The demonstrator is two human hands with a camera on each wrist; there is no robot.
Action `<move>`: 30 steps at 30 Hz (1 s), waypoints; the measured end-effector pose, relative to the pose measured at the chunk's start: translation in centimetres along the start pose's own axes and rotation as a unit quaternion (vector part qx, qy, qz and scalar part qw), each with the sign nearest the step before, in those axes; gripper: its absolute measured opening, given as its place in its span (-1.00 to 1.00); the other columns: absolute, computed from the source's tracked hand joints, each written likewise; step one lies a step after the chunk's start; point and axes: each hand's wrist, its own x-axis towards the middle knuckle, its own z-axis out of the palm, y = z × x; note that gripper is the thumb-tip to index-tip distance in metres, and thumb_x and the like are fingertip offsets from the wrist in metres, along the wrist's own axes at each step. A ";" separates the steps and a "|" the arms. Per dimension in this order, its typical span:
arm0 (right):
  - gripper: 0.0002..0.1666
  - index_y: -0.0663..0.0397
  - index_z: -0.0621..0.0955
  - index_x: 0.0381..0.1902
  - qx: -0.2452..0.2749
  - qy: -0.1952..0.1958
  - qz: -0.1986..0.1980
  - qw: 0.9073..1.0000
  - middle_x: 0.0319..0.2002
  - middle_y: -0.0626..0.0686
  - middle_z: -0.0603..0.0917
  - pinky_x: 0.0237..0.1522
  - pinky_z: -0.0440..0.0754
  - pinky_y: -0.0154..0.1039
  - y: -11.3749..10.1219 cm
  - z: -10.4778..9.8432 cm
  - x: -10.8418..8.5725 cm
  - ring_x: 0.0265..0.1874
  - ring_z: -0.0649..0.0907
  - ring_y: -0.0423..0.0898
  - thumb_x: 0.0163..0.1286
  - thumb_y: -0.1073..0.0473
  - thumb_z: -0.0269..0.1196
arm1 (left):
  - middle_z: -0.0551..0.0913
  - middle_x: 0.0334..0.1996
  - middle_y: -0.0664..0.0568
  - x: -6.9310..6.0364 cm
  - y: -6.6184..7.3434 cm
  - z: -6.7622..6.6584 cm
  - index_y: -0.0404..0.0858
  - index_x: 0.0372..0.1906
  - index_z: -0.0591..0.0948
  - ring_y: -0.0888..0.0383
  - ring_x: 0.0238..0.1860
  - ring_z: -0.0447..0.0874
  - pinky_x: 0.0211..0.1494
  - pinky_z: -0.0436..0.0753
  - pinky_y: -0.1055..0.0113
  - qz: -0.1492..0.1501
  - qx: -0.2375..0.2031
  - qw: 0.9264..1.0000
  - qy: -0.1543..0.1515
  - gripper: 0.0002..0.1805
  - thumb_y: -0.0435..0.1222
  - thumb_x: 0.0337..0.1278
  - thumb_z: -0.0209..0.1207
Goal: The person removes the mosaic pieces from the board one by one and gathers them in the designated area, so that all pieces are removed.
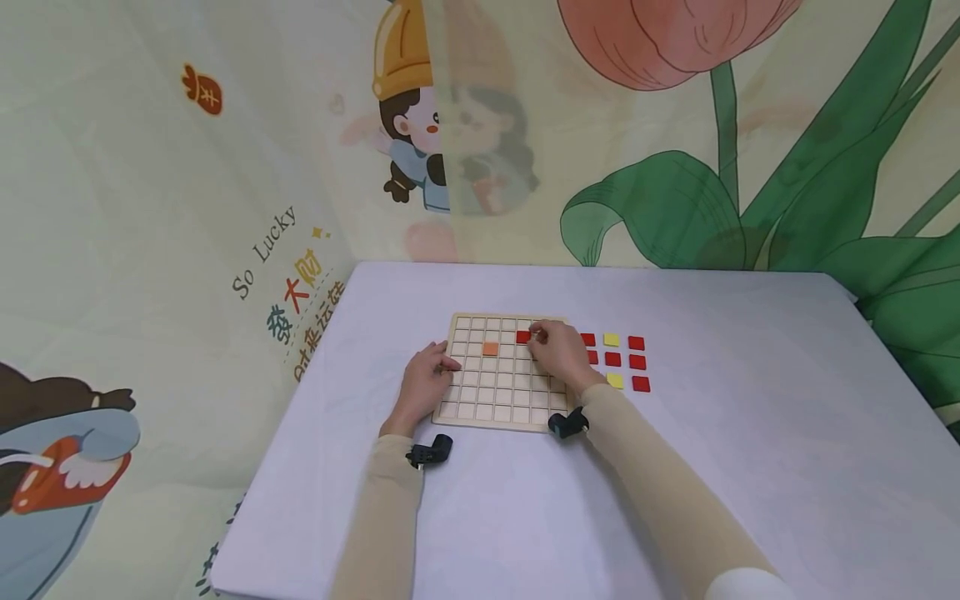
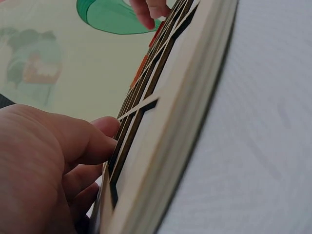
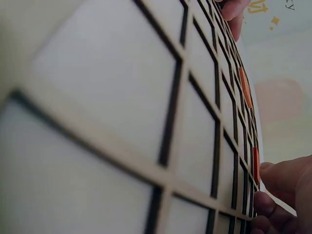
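A wooden grid board (image 1: 480, 427) lies on the table, with an orange tile (image 1: 490, 348) in one of its cells. My left hand (image 1: 425, 383) grips the board's left edge; in the left wrist view its thumb (image 2: 95, 146) lies over the grid and the other fingers are curled beside the rim. Over the board's upper right part, my right hand (image 1: 562, 354) has thumb and fingertips at the right edge of a red tile (image 1: 522, 337), which lies level with the grid. The right wrist view shows that thumb (image 3: 280, 175) against the red tile (image 3: 256, 163).
Right of the board lie several loose red tiles (image 1: 637, 342) and yellow tiles (image 1: 611, 340) in rows, some partly covered by my right hand. A white cloth covers the table (image 1: 750, 467). Printed fabric (image 1: 645, 125) hangs behind and to the left.
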 end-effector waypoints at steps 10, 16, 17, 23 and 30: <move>-0.59 -0.01 0.60 0.14 -0.041 -0.014 0.004 0.999 -0.28 0.03 0.59 -0.34 0.49 -0.25 -0.1 0.3 0.8 -0.28 0.51 -0.02 0.35 0.06 0.28 | 0.38 0.39 -0.06 -0.1 0.0 0.1 -0.21 -0.28 0.70 0.00 0.50 0.11 0.59 -0.04 0.18 0.003 0.001 1.000 0.001 -0.82 -0.45 0.18 0.11; -0.62 -0.03 0.63 0.10 -0.043 -0.005 0.004 0.999 -0.31 0.02 0.60 -0.36 0.49 -0.26 -0.1 0.4 0.8 -0.29 0.51 -0.02 0.34 0.06 0.30 | 0.38 0.39 -0.06 0.1 -0.1 0.1 -0.21 -0.27 0.70 -0.01 0.49 0.12 0.59 -0.03 0.15 0.007 0.008 1.000 0.001 -0.82 -0.46 0.18 0.11; -0.62 -0.03 0.63 0.09 -0.043 -0.003 0.003 0.999 -0.31 0.02 0.60 -0.37 0.49 -0.26 -0.1 0.5 0.8 -0.30 0.51 -0.02 0.34 0.06 0.30 | 0.38 0.39 -0.06 0.1 -0.2 0.1 -0.21 -0.27 0.70 -0.01 0.50 0.11 0.59 -0.02 0.15 0.007 0.008 1.000 0.001 -0.82 -0.46 0.18 0.11; -0.64 -0.04 0.62 0.07 -0.046 0.002 0.004 0.999 -0.31 0.03 0.59 -0.37 0.49 -0.26 -0.1 0.6 0.9 -0.31 0.51 -0.02 0.34 0.05 0.30 | 0.38 0.39 -0.06 0.0 -0.3 0.1 -0.22 -0.27 0.70 -0.01 0.50 0.11 0.59 -0.02 0.15 0.007 0.005 1.000 0.001 -0.82 -0.46 0.18 0.11; -0.67 0.06 0.58 0.03 -0.028 0.012 -0.017 0.999 -0.14 0.09 0.54 -0.12 0.61 -0.17 -0.1 0.8 1.0 -0.19 0.50 0.01 0.35 0.11 0.29 | 0.38 0.39 -0.07 0.0 -0.2 0.1 -0.21 -0.28 0.69 -0.02 0.49 0.12 0.59 -0.02 0.14 0.011 0.005 1.000 0.003 -0.82 -0.46 0.17 0.11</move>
